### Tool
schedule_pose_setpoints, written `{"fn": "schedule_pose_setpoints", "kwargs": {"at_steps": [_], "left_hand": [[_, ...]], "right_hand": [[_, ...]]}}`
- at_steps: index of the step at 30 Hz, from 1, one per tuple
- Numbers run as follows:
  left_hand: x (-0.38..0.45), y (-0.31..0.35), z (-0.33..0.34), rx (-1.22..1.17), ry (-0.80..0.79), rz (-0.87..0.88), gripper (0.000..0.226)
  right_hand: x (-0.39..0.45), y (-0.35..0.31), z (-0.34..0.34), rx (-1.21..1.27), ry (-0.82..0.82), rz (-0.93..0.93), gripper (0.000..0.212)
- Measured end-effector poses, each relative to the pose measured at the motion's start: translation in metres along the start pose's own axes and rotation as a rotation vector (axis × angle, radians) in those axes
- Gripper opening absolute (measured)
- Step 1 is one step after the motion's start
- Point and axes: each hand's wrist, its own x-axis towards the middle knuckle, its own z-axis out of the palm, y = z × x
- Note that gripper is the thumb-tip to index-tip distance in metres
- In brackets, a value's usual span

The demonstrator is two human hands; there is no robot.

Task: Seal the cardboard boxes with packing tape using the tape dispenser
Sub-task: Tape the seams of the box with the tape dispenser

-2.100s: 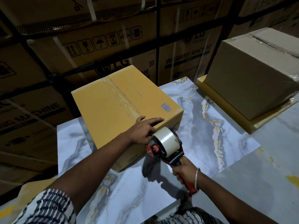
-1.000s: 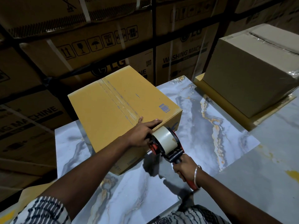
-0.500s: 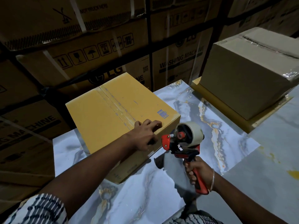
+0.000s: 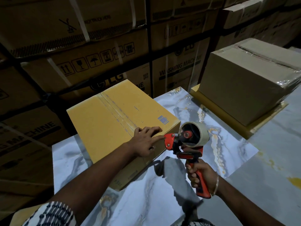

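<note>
**A:** From the head camera, what does the scene show?

**B:** A yellow cardboard box (image 4: pixel 117 126) sits on a marbled tabletop (image 4: pixel 203 121), its flaps shut and a strip of clear tape running along the centre seam. A small blue barcode (image 4: pixel 163 119) is printed near the right corner of its top.

**A:** And the hands?

**B:** The left hand (image 4: pixel 145 141) rests on the near edge of the box at the end of the seam, its fingers (image 4: pixel 153 130) loosely bent and slightly spread, pressing down on the cardboard. The right hand (image 4: pixel 197 174) has its fingers wrapped tight around the red handle of the tape dispenser (image 4: pixel 187 141), held upright just beside the box's near right corner. Whether its red front plate touches the box is unclear.

**A:** How does the dispenser look?

**B:** Red and black, carrying a pale roll of tape (image 4: pixel 200 134).

**A:** Anything else?

**B:** A brown box (image 4: pixel 241 88), taped along its top, stands on a flat yellow board (image 4: pixel 216 110) at right. Stacked washing-machine cartons (image 4: pixel 97 62) fill the dark background.
</note>
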Motion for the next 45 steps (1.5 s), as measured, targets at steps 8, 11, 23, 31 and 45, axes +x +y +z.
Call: {"fn": "schedule_pose_setpoints", "kwargs": {"at_steps": [8,11,23,31,45], "left_hand": [[-0.01,0.003,0.012,-0.223,0.231,-0.166,0.077],[-0.008,0.012,0.012,-0.169,0.071,-0.316,0.111],[-0.017,0.024,0.013,-0.086,-0.012,-0.247,0.099],[-0.065,0.017,0.019,0.067,-0.019,0.092,0.101],[-0.151,0.054,0.077,-0.253,0.367,-0.322,0.093]], "right_hand": [[-0.006,-0.007,0.004,0.044,-0.003,-0.022,0.031],[-0.008,-0.007,0.004,0.036,-0.004,-0.017,0.031],[-0.012,-0.027,0.019,0.015,-0.06,-0.044,0.026],[-0.006,-0.044,0.042,-0.047,-0.136,-0.079,0.028],[0.027,-0.04,0.066,-0.182,-0.234,0.007,0.028]]}}
